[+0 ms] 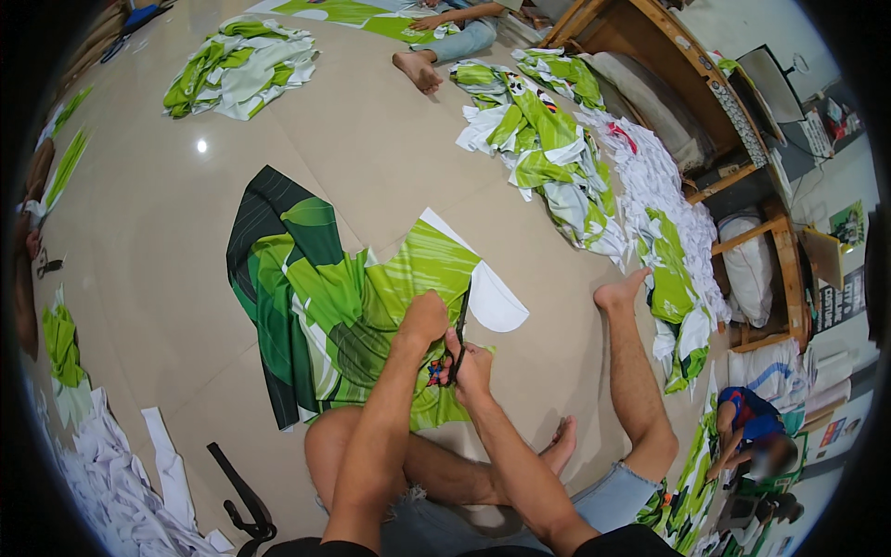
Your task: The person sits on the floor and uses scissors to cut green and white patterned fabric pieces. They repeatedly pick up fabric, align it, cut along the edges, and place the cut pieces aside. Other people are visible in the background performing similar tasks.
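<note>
Green printed fabric [316, 343] in dark, mid and lime shades lies spread on the floor in front of me. My left hand [423, 317] is closed on the lime part of it, just left of the cut line. Black-handled scissors [458, 336] are in my right hand [469, 369], whose fingers wrap round the handles; the blades point away from me along the fabric's right edge. A white curved piece [497, 302] lies beside the blades, at that edge. What my left fingertips pinch is partly hidden.
Green-and-white piles [232, 67] [571, 176], white scraps [121, 473] and black shears [246, 501] lie around me on the tiled floor [167, 232]. Another person's leg [445, 46] is at the top; a co-worker [752, 422] sits at right near wooden tables [780, 278]. My bare legs [631, 399] frame the fabric.
</note>
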Tool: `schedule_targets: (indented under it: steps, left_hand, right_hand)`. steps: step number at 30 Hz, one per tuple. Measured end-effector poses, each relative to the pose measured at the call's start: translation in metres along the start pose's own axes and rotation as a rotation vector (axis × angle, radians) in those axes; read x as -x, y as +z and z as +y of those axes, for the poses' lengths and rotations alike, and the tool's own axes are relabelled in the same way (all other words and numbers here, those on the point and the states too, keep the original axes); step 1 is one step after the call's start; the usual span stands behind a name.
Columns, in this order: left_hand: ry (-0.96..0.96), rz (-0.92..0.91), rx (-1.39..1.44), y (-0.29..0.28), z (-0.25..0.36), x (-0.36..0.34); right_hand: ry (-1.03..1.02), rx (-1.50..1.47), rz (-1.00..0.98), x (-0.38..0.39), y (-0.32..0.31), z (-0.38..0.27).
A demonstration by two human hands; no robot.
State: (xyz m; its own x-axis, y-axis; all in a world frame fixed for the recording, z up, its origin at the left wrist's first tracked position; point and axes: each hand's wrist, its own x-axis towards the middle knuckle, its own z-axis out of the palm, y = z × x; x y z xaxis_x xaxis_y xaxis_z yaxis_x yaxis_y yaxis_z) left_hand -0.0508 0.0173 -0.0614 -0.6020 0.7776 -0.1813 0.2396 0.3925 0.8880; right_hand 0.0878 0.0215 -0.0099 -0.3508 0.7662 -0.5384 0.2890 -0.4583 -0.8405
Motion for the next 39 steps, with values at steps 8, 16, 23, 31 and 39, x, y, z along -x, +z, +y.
schedule_targets:
  steps: [8,16,23,31,39]
  left_hand:
    - [-0.042,0.008,0.093,-0.011,0.010,0.003]
    - [-0.100,-0.023,0.016,-0.011,-0.003,-0.005]
    - [-0.047,0.139,0.045,-0.027,0.011,-0.002]
    - [-0.111,0.229,0.001,-0.032,0.003,-0.004]
    - [-0.151,0.187,0.022,-0.038,0.011,-0.002]
  right_hand:
    - [0.016,-0.128,0.069,0.003,0.019,-0.004]
    - [0.007,-0.109,0.069,-0.005,0.026,-0.001]
    - [-0.008,-0.158,0.128,-0.008,0.033,0.004]
    - [0.003,-0.280,0.126,-0.009,0.045,-0.004]
    - [-0.001,-0.214,0.134,-0.021,0.050,0.002]
